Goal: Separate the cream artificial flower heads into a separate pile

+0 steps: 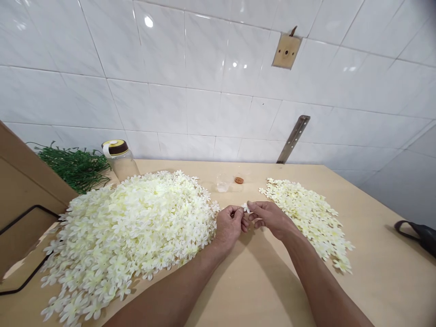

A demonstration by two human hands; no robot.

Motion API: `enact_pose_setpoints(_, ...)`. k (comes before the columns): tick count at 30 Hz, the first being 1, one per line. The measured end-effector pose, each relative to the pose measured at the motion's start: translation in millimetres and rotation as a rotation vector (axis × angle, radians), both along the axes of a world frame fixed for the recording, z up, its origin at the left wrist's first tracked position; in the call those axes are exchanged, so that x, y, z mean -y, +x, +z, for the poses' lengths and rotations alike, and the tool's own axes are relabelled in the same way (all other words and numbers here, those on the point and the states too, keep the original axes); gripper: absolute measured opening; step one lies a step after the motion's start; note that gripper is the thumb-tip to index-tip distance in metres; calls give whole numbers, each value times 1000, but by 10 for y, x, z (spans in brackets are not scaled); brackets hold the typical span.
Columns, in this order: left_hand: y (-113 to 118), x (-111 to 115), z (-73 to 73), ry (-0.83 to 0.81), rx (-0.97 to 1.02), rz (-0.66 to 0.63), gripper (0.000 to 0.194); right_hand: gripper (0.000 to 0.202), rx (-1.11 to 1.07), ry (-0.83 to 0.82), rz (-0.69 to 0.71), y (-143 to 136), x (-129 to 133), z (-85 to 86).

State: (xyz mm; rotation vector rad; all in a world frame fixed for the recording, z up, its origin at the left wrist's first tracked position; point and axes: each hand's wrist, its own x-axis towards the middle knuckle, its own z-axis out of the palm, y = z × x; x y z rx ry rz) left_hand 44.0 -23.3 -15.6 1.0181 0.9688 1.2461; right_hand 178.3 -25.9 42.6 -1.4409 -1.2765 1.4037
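Between my two hands is a small white artificial flower [245,207], pinched by the fingers of my right hand [267,215]. My left hand [231,222] meets it from the other side with thumb and forefinger pressed together; whatever lies in that pinch is too small to make out. A large heap of pale yellow-white artificial flowers [136,227] spreads over the table left of my hands. To their right lies a smaller, flatter pile of similar flowers [306,213].
Behind my hands stand a small clear cup [223,183] and a brown round piece [239,180]. A bottle [121,159], green artificial foliage [73,165] and a cardboard box [27,195] occupy the left. A black strap [417,234] lies at the table's right; a tiled wall [204,109] rises behind.
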Motion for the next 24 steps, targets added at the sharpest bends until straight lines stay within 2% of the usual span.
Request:
enact_pose_setpoints(3,0,-4,-22,14,-33,10,18,43,75,85,-56,12,-20,-41)
enact_pose_setpoints(8,7,7,4,-15,8,52,15,41,176,140,-86,76,-57,-109)
enact_pose_setpoints(20,9,11,6,-38,62,75,23,53,58,179,-94,100,-63,-129)
enact_pose_setpoints(24,2,13,31,-52,89,54,28,53,43,183,-36,86,-54,-125)
